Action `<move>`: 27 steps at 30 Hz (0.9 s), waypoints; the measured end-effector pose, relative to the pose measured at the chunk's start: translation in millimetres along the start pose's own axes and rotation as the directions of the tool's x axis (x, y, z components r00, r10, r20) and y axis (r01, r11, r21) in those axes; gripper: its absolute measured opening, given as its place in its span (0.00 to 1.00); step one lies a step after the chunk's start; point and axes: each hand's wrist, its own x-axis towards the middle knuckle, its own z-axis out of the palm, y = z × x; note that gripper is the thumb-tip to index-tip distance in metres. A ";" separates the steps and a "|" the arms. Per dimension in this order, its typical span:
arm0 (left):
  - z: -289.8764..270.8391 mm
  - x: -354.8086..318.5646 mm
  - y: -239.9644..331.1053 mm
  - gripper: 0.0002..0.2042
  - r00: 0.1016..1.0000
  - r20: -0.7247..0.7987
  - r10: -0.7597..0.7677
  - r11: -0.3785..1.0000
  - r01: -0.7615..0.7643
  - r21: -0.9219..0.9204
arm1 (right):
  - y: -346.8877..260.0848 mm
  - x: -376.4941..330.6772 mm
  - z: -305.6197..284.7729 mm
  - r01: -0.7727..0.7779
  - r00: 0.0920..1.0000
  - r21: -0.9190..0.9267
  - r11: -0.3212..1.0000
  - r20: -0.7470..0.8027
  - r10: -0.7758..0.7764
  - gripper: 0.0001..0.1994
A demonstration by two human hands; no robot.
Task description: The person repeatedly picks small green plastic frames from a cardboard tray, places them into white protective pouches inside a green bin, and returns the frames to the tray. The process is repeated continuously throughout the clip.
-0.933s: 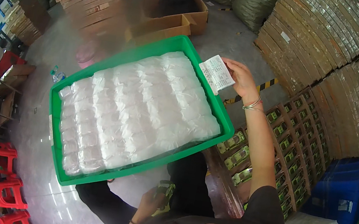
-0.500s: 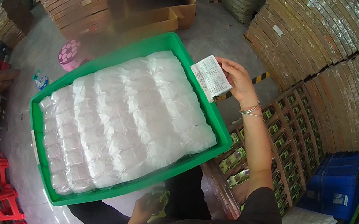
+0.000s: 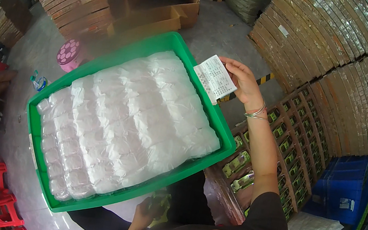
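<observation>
A green plastic tray fills the middle of the view, tilted across it. Rows of white cup-like pieces under thin clear film lie in it. At the tray's right rim my right hand pinches a white printed card by its outer edge; the card overlaps the rim. My left hand is in shadow below the tray's near edge, beside yellow-green pieces. Its fingers are too dark to show whether it grips them.
Flattened cardboard stacks rise at right, by a brown partitioned rack of green items and a blue bin. Beyond the tray stand an open carton and a pink stool. Red stools are at lower left.
The tray, card and right hand appear slightly further left, along with the whole scene. My grip on the card looks the same.
</observation>
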 end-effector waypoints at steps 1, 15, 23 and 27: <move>0.1 -0.2 -1.3 0.11 1.000 -0.006 0.010 1.000 -0.010 -0.001 | -0.5 -0.6 1.3 -0.001 1.000 0.000 1.000 -0.002 0.001 0.15; -8.1 -18.3 -24.3 0.13 0.990 -0.049 0.131 0.991 -0.131 -0.002 | -2.0 -1.7 4.9 0.011 1.000 -0.067 0.998 -0.020 -0.012 0.14; -21.7 -48.6 -35.4 0.13 0.971 -0.078 0.226 0.974 -0.225 0.022 | -0.9 9.9 -18.6 0.096 0.993 -0.293 0.951 -0.037 -0.111 0.13; -30.2 -58.7 -63.7 0.13 0.947 -0.135 0.292 0.952 -0.301 -0.056 | -5.6 -9.4 48.6 0.214 0.840 -0.844 0.491 -0.097 -0.534 0.12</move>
